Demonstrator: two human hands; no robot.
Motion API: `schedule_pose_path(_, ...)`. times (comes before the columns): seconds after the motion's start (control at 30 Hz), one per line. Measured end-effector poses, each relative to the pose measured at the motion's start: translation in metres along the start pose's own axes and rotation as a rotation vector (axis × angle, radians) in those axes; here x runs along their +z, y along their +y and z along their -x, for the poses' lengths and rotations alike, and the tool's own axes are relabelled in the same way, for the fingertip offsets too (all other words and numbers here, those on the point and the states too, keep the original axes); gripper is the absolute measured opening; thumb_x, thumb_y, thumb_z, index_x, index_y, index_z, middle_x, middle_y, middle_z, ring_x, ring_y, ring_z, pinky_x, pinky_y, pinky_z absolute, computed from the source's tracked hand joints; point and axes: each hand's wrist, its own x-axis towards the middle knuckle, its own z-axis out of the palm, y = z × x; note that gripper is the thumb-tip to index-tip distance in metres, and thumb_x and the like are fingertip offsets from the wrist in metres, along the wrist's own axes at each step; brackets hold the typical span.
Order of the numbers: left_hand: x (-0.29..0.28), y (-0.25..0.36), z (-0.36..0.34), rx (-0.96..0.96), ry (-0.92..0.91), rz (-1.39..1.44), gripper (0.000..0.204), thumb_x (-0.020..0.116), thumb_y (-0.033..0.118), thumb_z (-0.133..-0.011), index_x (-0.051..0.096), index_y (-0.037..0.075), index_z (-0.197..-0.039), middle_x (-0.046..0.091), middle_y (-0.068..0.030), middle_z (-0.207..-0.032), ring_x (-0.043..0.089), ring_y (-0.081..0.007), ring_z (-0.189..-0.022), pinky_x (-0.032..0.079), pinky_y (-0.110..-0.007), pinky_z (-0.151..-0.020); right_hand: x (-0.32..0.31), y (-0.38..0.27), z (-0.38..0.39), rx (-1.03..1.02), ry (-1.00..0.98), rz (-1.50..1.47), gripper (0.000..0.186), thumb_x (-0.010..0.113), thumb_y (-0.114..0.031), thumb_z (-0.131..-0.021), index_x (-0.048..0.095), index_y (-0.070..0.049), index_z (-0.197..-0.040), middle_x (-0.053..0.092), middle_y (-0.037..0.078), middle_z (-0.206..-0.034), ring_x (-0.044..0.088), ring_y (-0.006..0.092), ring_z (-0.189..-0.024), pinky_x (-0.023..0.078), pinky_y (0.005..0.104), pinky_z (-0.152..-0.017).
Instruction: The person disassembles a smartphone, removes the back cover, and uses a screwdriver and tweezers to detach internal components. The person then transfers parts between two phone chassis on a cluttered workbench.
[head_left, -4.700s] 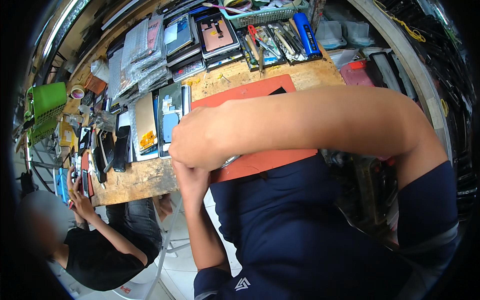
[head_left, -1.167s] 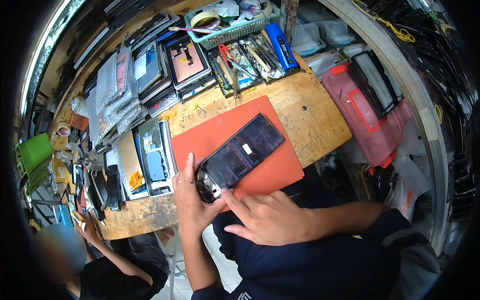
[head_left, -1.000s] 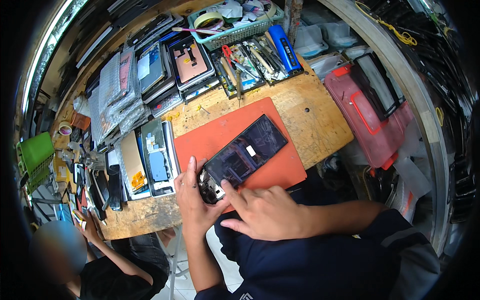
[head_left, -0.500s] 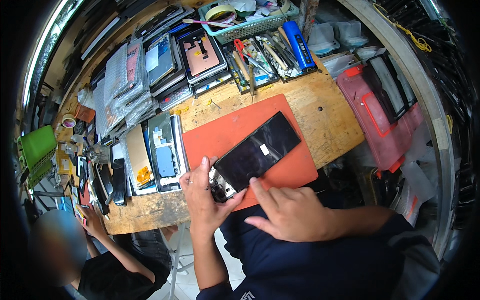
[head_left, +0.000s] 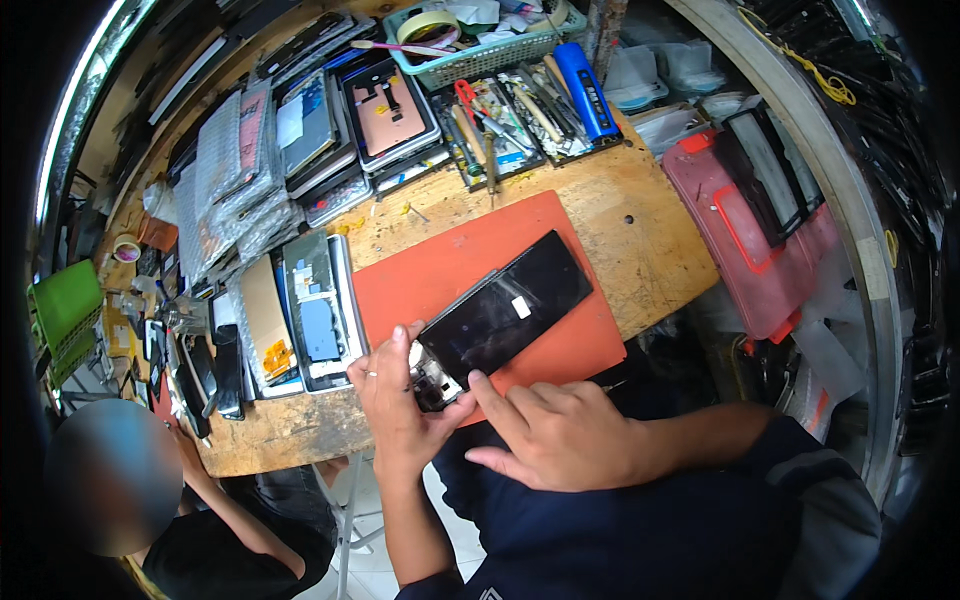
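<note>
A black phone [head_left: 520, 285] lies angled on a red-orange mat [head_left: 400, 280], its dark screen bearing a small white label and its lower-left end showing exposed inner parts [head_left: 435, 375]. The screen looks slightly offset from the frame beneath. My left hand [head_left: 400, 405] holds that open end, thumb at the near corner and fingers at the far edge. My right hand [head_left: 555, 435] has its index finger stretched to the screen's near edge, with the thumb out and the other fingers loosely bent.
Phone and tablet parts [head_left: 320, 320] and bubble-wrapped stacks [head_left: 220, 180] fill the left and back. Tool trays [head_left: 500, 125], a blue cylinder [head_left: 585, 90] and a basket [head_left: 460, 65] line the back. A pink case [head_left: 745, 280] is at right; a co-worker [head_left: 225, 520] sits at lower left.
Since the oldest frame my right arm has drawn back, uncovering the phone. In the last second my right fingertip slid slightly along the near edge, and the screen shifted a little against its frame.
</note>
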Motion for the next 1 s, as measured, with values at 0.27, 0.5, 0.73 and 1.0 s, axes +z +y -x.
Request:
schedule_pose_path(0.27,0.000,0.004,0.004,-0.051,-0.004,0.023,0.132,0.103,0.021,-0.062,0.029,0.002,-0.169,0.069,-0.0187,-0.138,0.057,-0.0354,-0.116,0.043,-0.048,-0.106,-0.006,-0.001,0.020,0.008,-0.034,-0.015,0.069,0.067,-0.051,-0.103,0.065,0.009,-0.135,0.072,0.012,-0.093,0.069,0.0186,-0.067,0.053,0.0307,-0.053)
schedule_pose_path(0.5,0.002,0.001,0.004,-0.024,0.017,-0.007,0.132,0.102,0.033,-0.064,0.027,0.006,-0.169,0.071,-0.0172,-0.137,0.066,-0.0345,-0.110,0.038,-0.051,-0.099,-0.001,-0.001,0.018,0.049,-0.062,-0.025,0.072,0.068,-0.051,-0.102,0.062,0.008,-0.142,0.071,0.011,-0.091,0.068,0.0192,-0.067,0.051,0.0310,-0.052)
schedule_pose_path(0.73,0.001,-0.001,0.006,-0.014,0.026,-0.003,0.128,0.099,0.040,-0.070,0.026,0.005,-0.169,0.071,-0.0180,-0.134,0.067,-0.0343,-0.108,0.038,-0.050,-0.098,0.010,0.004,-0.003,0.034,-0.034,-0.115,0.074,0.070,-0.048,-0.100,0.058,0.009,-0.146,0.067,0.010,-0.087,0.068,0.0202,-0.067,0.052,0.0324,-0.053)
schedule_pose_path(1.0,0.004,0.000,0.007,-0.049,0.020,0.043,0.138,0.104,0.032,-0.064,0.022,0.005,-0.171,0.071,-0.0175,-0.136,0.062,-0.0360,-0.109,0.038,-0.053,-0.102,-0.001,0.002,0.014,0.017,-0.002,-0.058,0.067,0.071,-0.049,-0.099,0.067,0.008,-0.134,0.065,0.007,-0.078,0.068,0.0169,-0.064,0.051,0.0301,-0.052)
